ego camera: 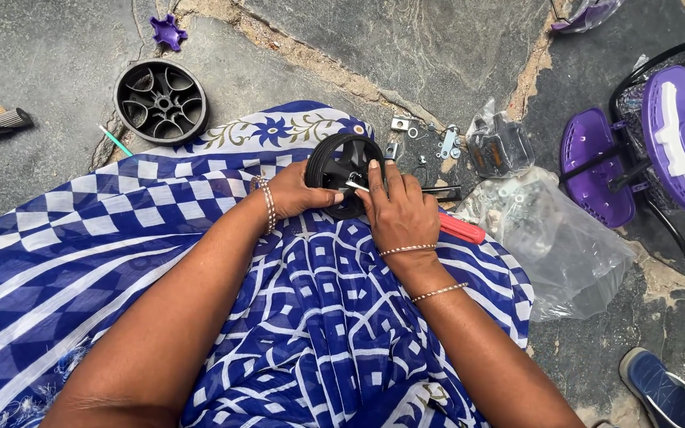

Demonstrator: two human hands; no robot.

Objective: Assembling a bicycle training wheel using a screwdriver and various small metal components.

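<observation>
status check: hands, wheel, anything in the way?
Left hand grips black wheel on the lap. Right hand holds red-handled screwdriver, tip at the hub. Second wheel and parts bag lie apart; nothing blocking.

Blue-white patterned garment (303,317); apparently beaded bracelets (268,204) on both wrists.

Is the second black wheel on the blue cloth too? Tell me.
No, the second black wheel lies on the bare stone floor, beyond the cloth's edge.
</observation>
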